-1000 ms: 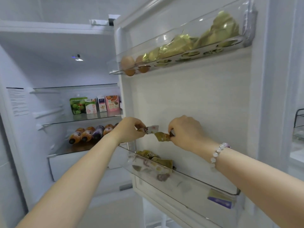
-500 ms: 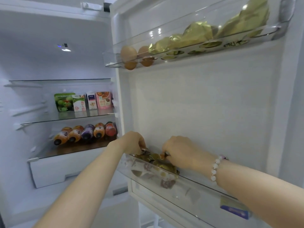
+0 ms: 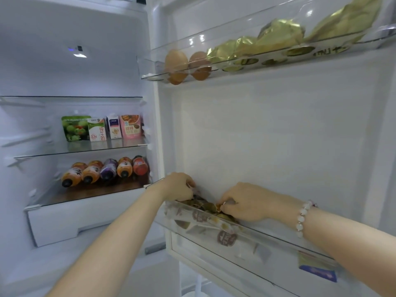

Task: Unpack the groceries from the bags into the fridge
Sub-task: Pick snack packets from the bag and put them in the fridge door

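Note:
The fridge stands open, and both my hands reach into the clear lower door bin (image 3: pixel 267 247). Several small olive-and-brown snack packets (image 3: pixel 204 205) lie piled in its left end. My left hand (image 3: pixel 179 186) is curled over the left side of the pile, its fingertips around a small packet that is mostly hidden. My right hand (image 3: pixel 242 202), with a bead bracelet on the wrist, pinches the orange-gold end of another packet (image 3: pixel 219 207) at the pile's right side.
The upper door rack (image 3: pixel 225 63) holds two brown eggs (image 3: pixel 176 61) and gold foil packs (image 3: pixel 276 37). Inside, several cartons (image 3: pixel 102 129) stand on a glass shelf, and bottles (image 3: pixel 105 170) lie on the one below. A blue-labelled item (image 3: pixel 317 269) sits in the bin's right end.
Both hands came down from mid-air in front of the door into the lower bin, bringing the small packets they held onto the pile. The view shifted up and closer.

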A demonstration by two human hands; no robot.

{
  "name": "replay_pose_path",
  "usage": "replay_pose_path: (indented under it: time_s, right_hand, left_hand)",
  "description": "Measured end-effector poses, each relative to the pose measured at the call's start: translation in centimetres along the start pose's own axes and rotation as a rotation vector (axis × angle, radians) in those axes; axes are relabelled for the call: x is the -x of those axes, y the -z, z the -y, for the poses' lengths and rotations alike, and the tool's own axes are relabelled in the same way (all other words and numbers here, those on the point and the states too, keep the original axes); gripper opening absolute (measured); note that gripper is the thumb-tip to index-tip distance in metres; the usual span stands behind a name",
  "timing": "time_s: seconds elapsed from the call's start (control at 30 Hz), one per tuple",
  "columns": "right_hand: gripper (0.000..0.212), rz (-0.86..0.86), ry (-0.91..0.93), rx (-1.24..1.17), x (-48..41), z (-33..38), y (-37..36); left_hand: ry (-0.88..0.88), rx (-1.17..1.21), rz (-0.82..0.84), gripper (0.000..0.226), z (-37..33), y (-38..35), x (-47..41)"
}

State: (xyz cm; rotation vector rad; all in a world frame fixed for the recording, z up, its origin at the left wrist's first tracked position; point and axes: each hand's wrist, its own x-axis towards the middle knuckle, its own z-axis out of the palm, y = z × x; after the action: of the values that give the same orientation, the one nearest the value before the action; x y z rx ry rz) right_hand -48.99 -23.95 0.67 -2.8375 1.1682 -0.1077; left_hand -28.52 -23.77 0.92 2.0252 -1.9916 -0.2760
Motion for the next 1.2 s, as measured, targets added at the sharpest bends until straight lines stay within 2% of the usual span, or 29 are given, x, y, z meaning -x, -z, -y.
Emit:
replay_pose_path:
  time_s: [0.17, 0.33, 0.47, 0.53, 0.63, 0.77, 0.9, 1.03, 1.2]
  right_hand:
    - [0.059, 0.031, -0.048, -0.074, 0.4, 0.6, 0.8]
    - [0.052, 0.098, -0.120, -0.059, 1.0, 1.4, 1.7]
    - [0.058, 0.114, -0.113, -0.045, 1.6, 2.2, 2.6]
    - [0.054, 0.050, -0.113, -0.003, 2.0, 2.7, 3.3]
    - [0.046, -0.135, -0.090, 0.164, 3.0, 3.4, 4.0]
    - [0.051, -0.341, -0.092, 0.333, 5.5, 4.2, 4.7]
    - [0.055, -0.473, -0.197, 0.464, 8.5, 4.3, 5.7]
    - [0.048, -0.570, -0.322, 0.536, 11.4, 4.5, 5.8]
    - [0.040, -0.665, -0.373, 0.584, 15.1, 3.9, 4.7]
  left_hand:
    - [-0.054, 0.185, -0.215, 0.046, 0.1, -0.2, 0.7]
    - [-0.104, 0.163, -0.481, 0.031, 0.0, -0.4, 1.6]
    - [-0.089, 0.148, -0.573, 0.025, 0.1, -0.2, 2.7]
    - [-0.086, 0.122, -0.578, 0.024, 0.0, -0.1, 3.3]
    - [-0.086, 0.032, -0.602, 0.027, -0.4, 0.1, 4.2]
    - [-0.138, -0.017, -0.716, 0.041, -2.0, 0.0, 5.4]
    - [-0.232, -0.012, -0.760, 0.049, -4.9, 0.0, 6.4]
    - [-0.304, 0.042, -0.795, 0.053, -8.2, -0.8, 7.1]
    - [-0.396, 0.138, -0.765, 0.052, -11.8, -3.2, 8.6]
